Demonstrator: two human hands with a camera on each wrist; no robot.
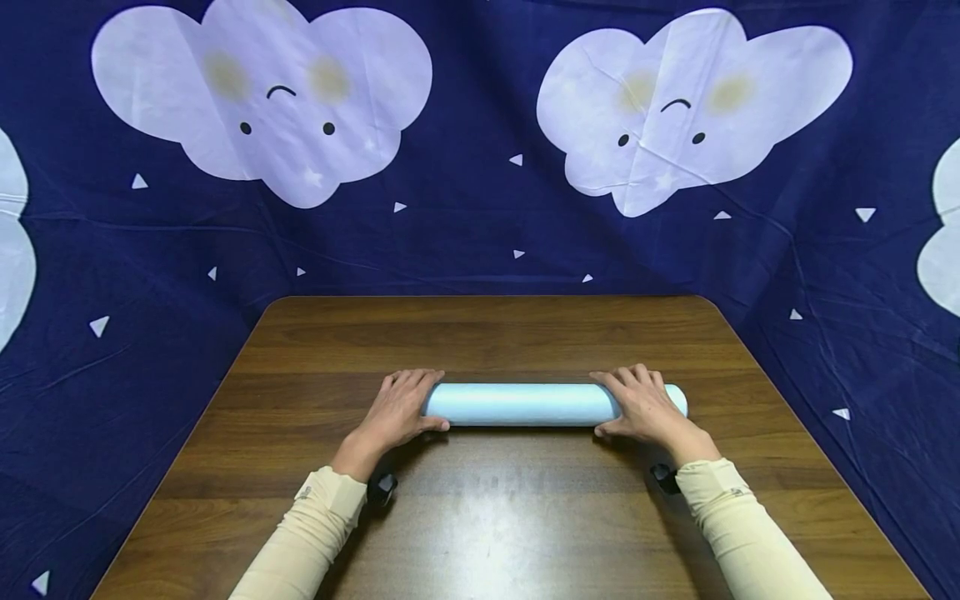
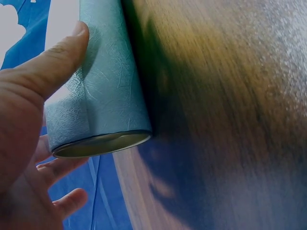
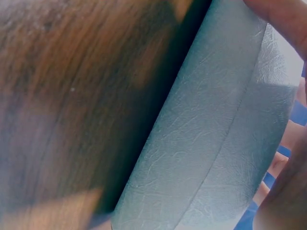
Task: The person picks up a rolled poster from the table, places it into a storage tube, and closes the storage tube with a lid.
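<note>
A long light blue tube (image 1: 521,404) lies crosswise on the wooden table, with a crinkled, leather-like surface and a lengthwise seam. My left hand (image 1: 402,407) grips its left end, thumb on the near side and fingers over the far side. In the left wrist view the tube (image 2: 108,86) shows a round end with a thin dark rim, and the thumb (image 2: 62,55) presses on its side. Close to the right end, my right hand (image 1: 641,406) holds it the same way, and a short length sticks out past that hand. The right wrist view shows the tube (image 3: 211,129) along the palm.
The brown wood-grain table (image 1: 495,517) has rounded far corners. A dark blue cloth (image 1: 465,233) with white clouds hangs behind it and along both sides. Small black devices (image 1: 382,487) sit under both wrists, beside the cream sleeves (image 1: 300,533).
</note>
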